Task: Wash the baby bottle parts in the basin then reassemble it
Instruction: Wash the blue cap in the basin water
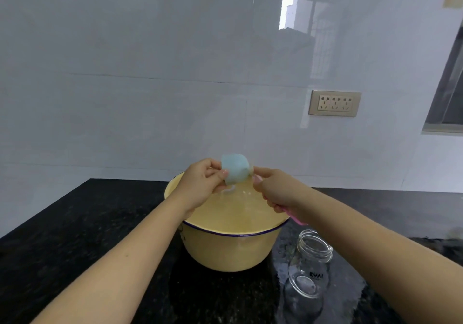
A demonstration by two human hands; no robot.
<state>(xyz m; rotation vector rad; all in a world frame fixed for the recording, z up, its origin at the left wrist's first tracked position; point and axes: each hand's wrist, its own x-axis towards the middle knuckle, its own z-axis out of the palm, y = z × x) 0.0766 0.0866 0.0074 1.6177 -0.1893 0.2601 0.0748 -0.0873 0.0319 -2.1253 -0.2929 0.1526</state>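
Note:
A yellow enamel basin [233, 246] with a dark blue rim stands on the black counter and holds water. Above its far rim my left hand [200, 186] pinches a translucent pale blue bottle cap [235, 169]; a white ring-shaped piece [229, 191] shows just below it. My right hand [278, 188] grips a pink brush handle [293, 217], whose head goes into the cap from the right. The clear glass bottle body [309, 268] stands open and upright on the counter, right of the basin.
The black speckled counter [87, 236] is wet around the bottle. A glossy white tiled wall rises behind, with a gold socket plate [334, 103] at the right and a dark window frame [448, 93] at the far right edge.

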